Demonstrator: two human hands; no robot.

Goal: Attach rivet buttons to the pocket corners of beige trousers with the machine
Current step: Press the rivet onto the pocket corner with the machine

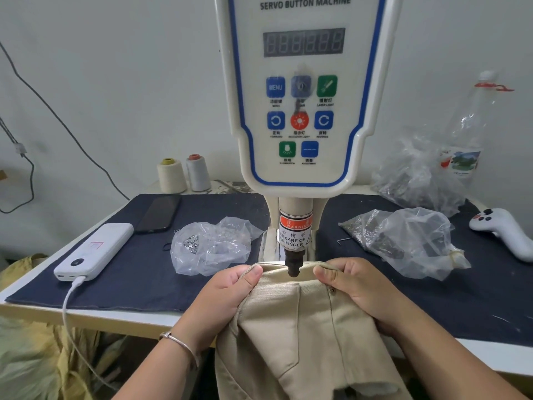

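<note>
Beige trousers (305,327) lie under the servo button machine (300,111), their top edge drawn up beneath the dark punch head (293,268). My left hand (227,298) pinches the fabric edge just left of the punch, thumb on top. My right hand (354,287) pinches the edge just right of it. A small rivet (332,290) shows on the trousers beside my right thumb. A pocket seam runs down the cloth between my hands.
Clear bags of metal parts lie left (207,246) and right (403,241) of the punch on the dark cloth. A white power bank (95,249) with cable, a phone (158,213), two thread cones (184,174), a bottle (467,134) and a white handheld controller (501,229) stand around.
</note>
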